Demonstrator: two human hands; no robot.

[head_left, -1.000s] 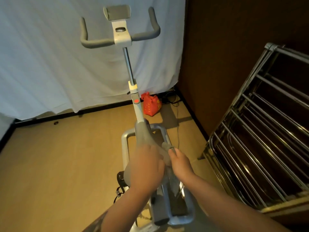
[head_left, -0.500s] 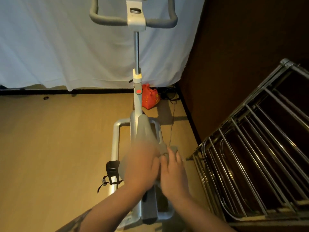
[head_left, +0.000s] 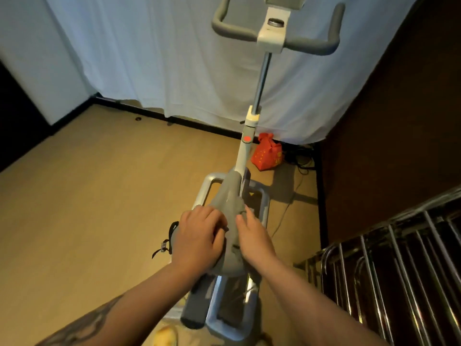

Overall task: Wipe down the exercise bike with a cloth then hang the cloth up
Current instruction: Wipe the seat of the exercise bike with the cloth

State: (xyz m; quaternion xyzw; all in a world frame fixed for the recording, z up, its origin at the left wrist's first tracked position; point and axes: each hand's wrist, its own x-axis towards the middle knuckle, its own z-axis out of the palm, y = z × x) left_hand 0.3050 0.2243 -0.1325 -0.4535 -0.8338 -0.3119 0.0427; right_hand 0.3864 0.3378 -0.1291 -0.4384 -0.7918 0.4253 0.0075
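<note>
A: Where are the hands?

B: Both are on the body of the exercise bike (head_left: 228, 196), low on its grey frame housing. The left hand (head_left: 198, 236) lies on the housing's left flank, fingers curled down against it. The right hand (head_left: 253, 237) is pressed to the right flank, fingers stretched forward.

A: And the cloth?

B: A grey cloth (head_left: 240, 209) shows just ahead of the right fingertips, bunched against the housing. It is nearly the same grey as the bike, so its edges are hard to trace. It seems to run back between the two hands.

A: Is either hand gripping it?

B: I cannot tell. The right hand looks flat on it, pressing it to the frame rather than clenching. The left hand's fingers are bent, but what lies under them is hidden.

A: What surrounds the hands?

B: Ahead of them the post rises to the handlebars (head_left: 275, 37). Beyond the post, on the floor, sits a red bag (head_left: 267, 156) by the white sheet (head_left: 154, 58). Right of the right hand stands a metal drying rack (head_left: 389, 265). Just left of the left hand is a pedal strap (head_left: 169, 239).
</note>
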